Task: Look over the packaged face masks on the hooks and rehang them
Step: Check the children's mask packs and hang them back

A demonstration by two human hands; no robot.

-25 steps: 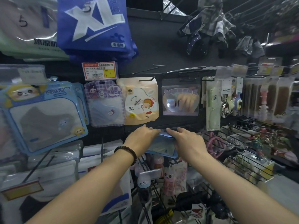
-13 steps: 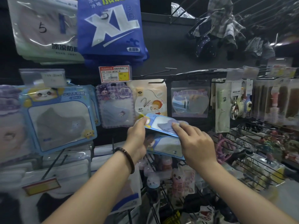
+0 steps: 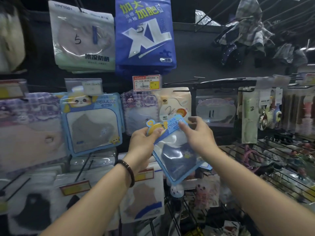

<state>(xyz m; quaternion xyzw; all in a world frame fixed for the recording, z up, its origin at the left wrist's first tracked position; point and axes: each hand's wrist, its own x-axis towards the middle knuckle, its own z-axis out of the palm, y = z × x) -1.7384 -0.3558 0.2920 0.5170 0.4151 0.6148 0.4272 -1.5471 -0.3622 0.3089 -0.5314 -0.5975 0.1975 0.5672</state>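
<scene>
Blue mask packet tilted, dark mask inside; held before hooks

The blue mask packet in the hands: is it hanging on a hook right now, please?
No, the left hand grips the packet by its header, and it hangs from nothing.

Light blue mask packet with yellow cartoon top and dark navy mask, royal blue bag with white XL, purple checked packet, dark bracelet
</scene>
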